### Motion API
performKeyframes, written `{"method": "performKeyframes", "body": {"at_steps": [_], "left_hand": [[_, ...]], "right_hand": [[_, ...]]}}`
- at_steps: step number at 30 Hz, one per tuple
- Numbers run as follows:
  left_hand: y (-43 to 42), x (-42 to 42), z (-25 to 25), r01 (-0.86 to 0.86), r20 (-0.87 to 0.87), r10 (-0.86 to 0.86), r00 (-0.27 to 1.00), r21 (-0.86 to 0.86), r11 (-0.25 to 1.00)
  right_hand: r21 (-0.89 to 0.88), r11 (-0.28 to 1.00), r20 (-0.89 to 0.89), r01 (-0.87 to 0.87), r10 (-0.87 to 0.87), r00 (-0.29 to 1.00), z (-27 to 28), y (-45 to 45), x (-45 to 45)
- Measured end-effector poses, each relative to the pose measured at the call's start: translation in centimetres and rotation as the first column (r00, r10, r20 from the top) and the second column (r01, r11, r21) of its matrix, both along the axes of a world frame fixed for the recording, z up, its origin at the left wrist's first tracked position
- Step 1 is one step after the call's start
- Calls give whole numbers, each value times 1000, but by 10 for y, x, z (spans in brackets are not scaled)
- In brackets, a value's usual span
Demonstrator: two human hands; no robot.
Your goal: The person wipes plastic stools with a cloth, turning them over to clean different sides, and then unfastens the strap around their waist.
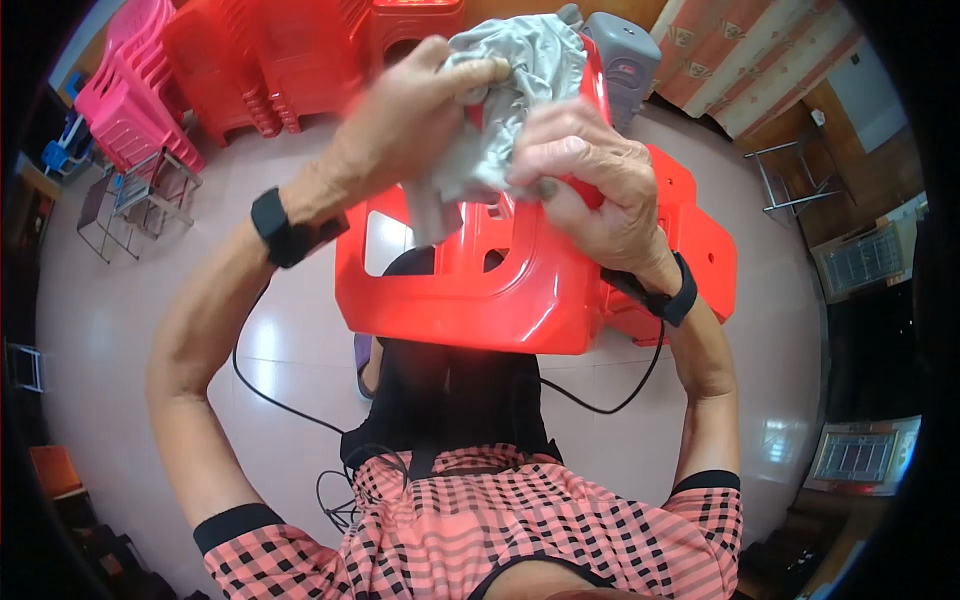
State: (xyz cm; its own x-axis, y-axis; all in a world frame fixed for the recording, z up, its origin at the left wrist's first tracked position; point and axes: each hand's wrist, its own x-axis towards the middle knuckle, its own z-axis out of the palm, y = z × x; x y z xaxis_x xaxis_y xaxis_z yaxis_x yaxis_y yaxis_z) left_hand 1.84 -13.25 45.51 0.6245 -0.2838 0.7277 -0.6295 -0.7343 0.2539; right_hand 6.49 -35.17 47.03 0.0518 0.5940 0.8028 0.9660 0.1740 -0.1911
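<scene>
A light grey cloth (pixel 525 50) hangs bunched and creased between my two hands. My left hand (pixel 405 115), partly smeared by motion, has its thumb pressed on the cloth's left side. My right hand (pixel 595 175) is closed on the lower right of the cloth, fingers curled inward. Below both hands, a red plastic stool (pixel 545 310) with large cut-out openings is in front of my lap. The cloth covers part of it, and I cannot tell whether the cloth touches it.
More red stools (pixel 705 245) stand at the right. Stacked red chairs (pixel 215 65) and pink chairs (pixel 130 100) line the back left. A grey stool (pixel 625 60) stands behind, near a patterned curtain (pixel 745 50). A black cable (pixel 285 400) loops beside my body.
</scene>
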Motion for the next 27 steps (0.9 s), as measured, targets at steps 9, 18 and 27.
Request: {"method": "performKeyframes", "body": {"at_steps": [9, 18, 27], "left_hand": [[85, -1, -68, -144, -164, 126, 978, -103, 984], [114, -50, -135, -284, -324, 31, 946, -776, 562], [71, -115, -247, -245, -262, 10, 965, -889, 388]], "right_hand": [[-118, 988, -260, -96, 63, 964, -16, -8, 32], [-106, 986, -340, -127, 84, 936, -13, 35, 35], [-109, 993, -459, 47, -92, 884, -31, 6, 67]]}}
